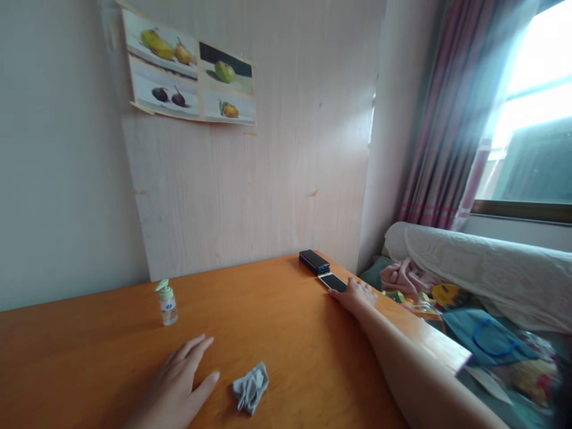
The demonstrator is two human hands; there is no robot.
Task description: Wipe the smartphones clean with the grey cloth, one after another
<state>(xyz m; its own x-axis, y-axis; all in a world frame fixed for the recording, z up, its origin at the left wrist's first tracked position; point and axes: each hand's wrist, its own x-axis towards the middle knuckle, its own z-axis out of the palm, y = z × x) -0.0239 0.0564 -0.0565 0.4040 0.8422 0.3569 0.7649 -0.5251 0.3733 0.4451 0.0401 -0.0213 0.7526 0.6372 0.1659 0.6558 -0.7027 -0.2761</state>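
My right hand point(357, 294) reaches to the table's right edge, its thumb and fingers around the near end of a white smartphone point(334, 282) that lies flat with a dark screen. Just beyond that phone sits a stack of dark phones point(314, 260). Low on the left, my left hand point(181, 381) rests over the table with fingers stretched and thumb apart, holding nothing. A crumpled grey cloth point(251, 388) lies a little to the right of it. Farther back stands a small clear pump bottle point(168, 305) with a pale green top.
The orange-brown wooden table point(250, 310) meets a pale wood panel point(250, 202) at the back, where fruit pictures point(192, 74) are taped. Beyond the table's right edge, a sofa with a white cover point(473, 268) holds clothes and bags. A curtain point(442, 113) hangs beside the window.
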